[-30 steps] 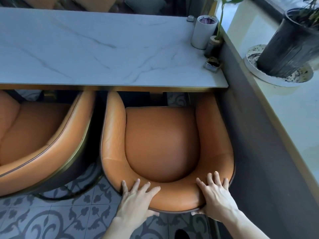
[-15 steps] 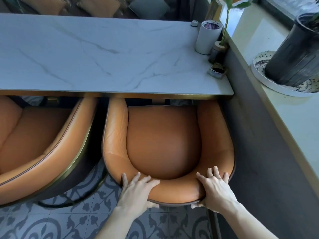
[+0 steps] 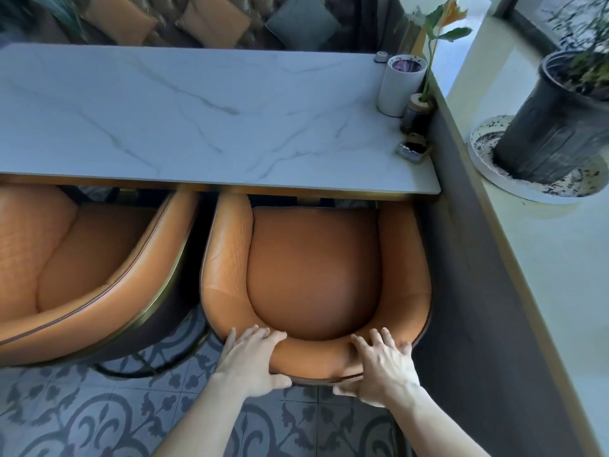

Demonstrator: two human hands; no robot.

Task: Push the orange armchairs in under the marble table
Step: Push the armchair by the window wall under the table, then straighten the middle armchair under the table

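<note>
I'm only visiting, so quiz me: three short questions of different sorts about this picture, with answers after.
1. True or false: both hands rest on the right armchair's backrest.
2. Which stands nearest the table's right edge? A) white cup B) laptop C) book
3. Fill in: the left armchair is touched by ___ hands.

Key: 1 true: left hand and right hand grip its back. 2 A. 3 no.

The table (image 3: 204, 120) hides both armchairs' fronts, and the left chair (image 3: 75, 275) runs off the edge.
</note>
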